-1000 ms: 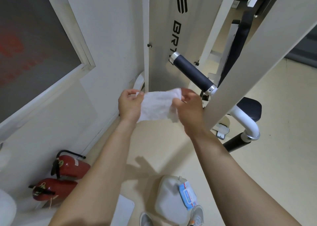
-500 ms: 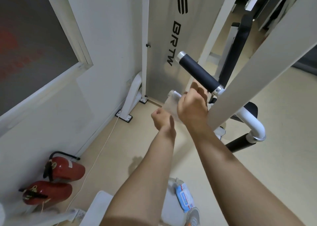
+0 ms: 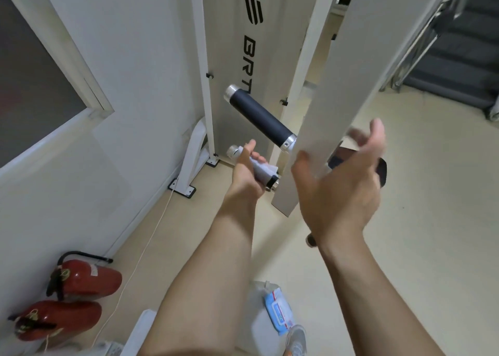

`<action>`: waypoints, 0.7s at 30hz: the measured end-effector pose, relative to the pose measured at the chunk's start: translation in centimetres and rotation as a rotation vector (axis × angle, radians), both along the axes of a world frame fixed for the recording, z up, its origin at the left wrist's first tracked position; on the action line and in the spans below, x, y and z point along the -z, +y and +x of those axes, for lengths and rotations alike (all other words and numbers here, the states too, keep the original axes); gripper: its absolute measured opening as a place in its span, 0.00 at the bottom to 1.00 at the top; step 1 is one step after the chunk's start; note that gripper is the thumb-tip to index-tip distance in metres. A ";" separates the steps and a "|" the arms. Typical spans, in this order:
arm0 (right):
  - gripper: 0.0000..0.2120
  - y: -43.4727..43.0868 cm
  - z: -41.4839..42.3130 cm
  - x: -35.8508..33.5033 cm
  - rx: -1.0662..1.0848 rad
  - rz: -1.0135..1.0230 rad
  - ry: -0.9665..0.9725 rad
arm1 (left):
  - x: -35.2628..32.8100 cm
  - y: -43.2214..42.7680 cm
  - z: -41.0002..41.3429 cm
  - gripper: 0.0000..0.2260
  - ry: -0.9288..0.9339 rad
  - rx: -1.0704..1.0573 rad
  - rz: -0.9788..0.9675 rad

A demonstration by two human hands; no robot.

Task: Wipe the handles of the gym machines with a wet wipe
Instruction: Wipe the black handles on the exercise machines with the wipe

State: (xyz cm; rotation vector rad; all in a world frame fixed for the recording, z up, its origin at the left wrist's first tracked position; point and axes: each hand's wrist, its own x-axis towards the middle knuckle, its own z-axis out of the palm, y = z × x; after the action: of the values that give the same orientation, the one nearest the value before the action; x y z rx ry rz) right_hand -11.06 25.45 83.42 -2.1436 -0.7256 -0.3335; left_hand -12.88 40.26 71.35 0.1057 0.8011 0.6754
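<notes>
- The white machine arm (image 3: 332, 99) is seen slanting down the frame, and the upper handle (image 3: 258, 119) is fixed to its left face by a chrome collar.
- The right hand (image 3: 340, 188) is held in the air below and to the right of the upper handle, in front of the arm's lower end. Its fingers are spread and only loosely bent, and nothing is held in it. Half a second ago it was closed over the wipe at the lower handle. Its fingertips are blurred.
- Two red fire extinguishers (image 3: 89, 277) are laid on the floor well below and left of the upper handle.
- The left hand (image 3: 243, 174) is found just below the upper handle, with fingers and thumb curled round the lower handle. Half a second ago it was a little short of that handle.
- A white container (image 3: 256, 334) is set on the floor far below the upper handle, and a blue wipe pack (image 3: 278, 312) is laid on top of it.
- The lower handle (image 3: 233, 150) is mounted just beneath the upper handle. Only its chrome end cap and dark inner end are left uncovered.
- The wet wipe (image 3: 263, 170) is wrapped round the lower handle and gripped there by the left hand. One second ago it was stretched flat between both hands.
</notes>
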 end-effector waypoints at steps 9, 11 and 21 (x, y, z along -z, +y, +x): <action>0.37 0.9 2.1 1.7 -0.001 -0.083 -0.062 | -1.0 1.9 0.4 0.22 0.088 -0.013 0.013; 0.36 1.2 2.0 1.9 0.004 -0.067 -0.099 | -0.3 2.5 0.1 0.23 0.040 -0.045 0.099; 0.38 0.6 2.0 2.2 0.045 -0.080 -0.166 | 0.1 -0.6 1.8 0.16 0.215 0.026 0.027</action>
State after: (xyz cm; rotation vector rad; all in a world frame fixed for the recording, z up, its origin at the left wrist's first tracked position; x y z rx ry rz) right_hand -9.09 26.02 81.19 -2.2296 -0.7963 -0.5190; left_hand -11.10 39.62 71.23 0.2155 0.9950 0.6577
